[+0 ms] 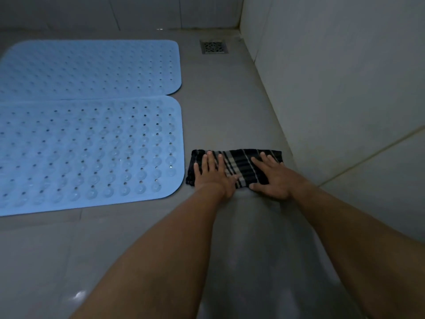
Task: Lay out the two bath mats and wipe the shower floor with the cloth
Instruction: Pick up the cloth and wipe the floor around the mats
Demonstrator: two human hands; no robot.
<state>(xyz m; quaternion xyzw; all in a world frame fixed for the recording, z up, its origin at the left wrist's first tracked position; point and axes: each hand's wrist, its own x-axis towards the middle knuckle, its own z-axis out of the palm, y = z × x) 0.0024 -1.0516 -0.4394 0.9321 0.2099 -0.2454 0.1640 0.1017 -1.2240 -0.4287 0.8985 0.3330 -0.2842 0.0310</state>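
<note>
Both hands, left hand (212, 174) and right hand (272, 178), press flat with fingers spread on a black-and-grey striped cloth (239, 168) lying on the grey tiled shower floor (230, 111), just right of the nearer of two light-blue perforated rubber bath mats (92, 153), the farther mat (92, 70) beyond it.

Both hands flat on the striped cloth (236, 168), left hand (212, 174) on its left part, right hand (272, 178) on its right, fingers spread. Cloth lies on grey shower floor (230, 116) just beside the near blue mat (92, 153); far mat (92, 69) touches it. Drain (213, 47) near wall corner
</note>
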